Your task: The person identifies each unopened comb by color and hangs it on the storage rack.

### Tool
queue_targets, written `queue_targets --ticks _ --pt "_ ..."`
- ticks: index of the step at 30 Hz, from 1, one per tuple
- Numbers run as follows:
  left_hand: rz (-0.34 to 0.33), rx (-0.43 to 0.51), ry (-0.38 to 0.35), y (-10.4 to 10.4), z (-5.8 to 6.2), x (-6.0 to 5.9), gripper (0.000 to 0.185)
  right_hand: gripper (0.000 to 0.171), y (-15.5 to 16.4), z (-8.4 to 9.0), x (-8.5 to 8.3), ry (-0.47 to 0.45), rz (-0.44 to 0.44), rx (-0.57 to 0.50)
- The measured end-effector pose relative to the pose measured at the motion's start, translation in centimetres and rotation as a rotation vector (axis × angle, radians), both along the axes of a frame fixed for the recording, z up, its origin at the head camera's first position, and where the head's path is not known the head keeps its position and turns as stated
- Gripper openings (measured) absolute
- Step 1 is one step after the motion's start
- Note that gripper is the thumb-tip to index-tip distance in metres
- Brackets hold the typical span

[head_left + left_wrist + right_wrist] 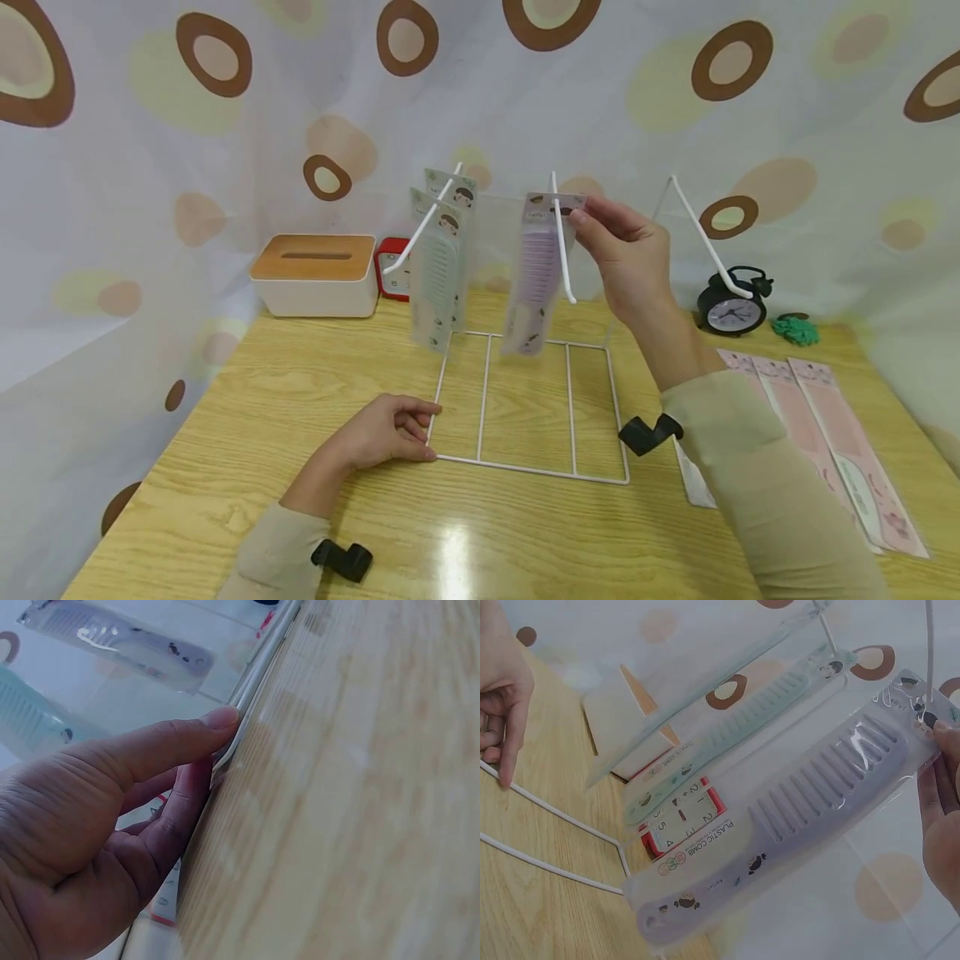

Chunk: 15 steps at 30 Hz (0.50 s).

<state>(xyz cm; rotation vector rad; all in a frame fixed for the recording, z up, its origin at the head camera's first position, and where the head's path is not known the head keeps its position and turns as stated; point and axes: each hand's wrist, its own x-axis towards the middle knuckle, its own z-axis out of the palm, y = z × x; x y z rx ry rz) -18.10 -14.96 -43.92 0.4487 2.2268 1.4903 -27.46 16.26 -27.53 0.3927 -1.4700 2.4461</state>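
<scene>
A purple comb in a clear packet (534,275) hangs on the middle prong of a white wire display rack (525,469). My right hand (630,254) pinches the upper right corner of that packet between thumb and fingers. On the left prong hang two packaged green combs (435,275), one behind the other; the right wrist view shows a green comb (735,731) beyond the purple comb (817,787). Down at the rack's front left corner, my left hand (386,432) grips the base wire, with the thumb (187,739) on the rod in the left wrist view.
Pink packaged combs (847,450) lie at the right of the wooden table. Along the back stand a tissue box (315,292), a red clock (393,287), a black alarm clock (732,312) and a green bundle (797,330). The rack's right prong (708,237) carries nothing.
</scene>
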Motion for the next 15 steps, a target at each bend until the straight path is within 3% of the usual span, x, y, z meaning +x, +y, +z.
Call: queue_targets --ticks 4,7,12,15 --pt "-0.004 -0.006 0.007 0.0 -0.1 -0.1 0.063 0.023 1.0 -0.5 0.3 0.019 0.025 0.046" --pt "-0.005 -0.006 0.006 0.1 -0.2 -0.2 0.063 0.029 2.3 -1.0 1.0 0.002 0.021 0.189" --pt "-0.012 -0.002 0.008 0.0 -0.1 -0.1 0.063 0.045 5.8 -2.2 2.2 -0.119 -0.046 0.660" --pt "-0.020 -0.003 0.020 -0.2 0.0 -0.1 0.063 0.052 8.1 -3.2 2.9 -0.206 -0.061 0.881"
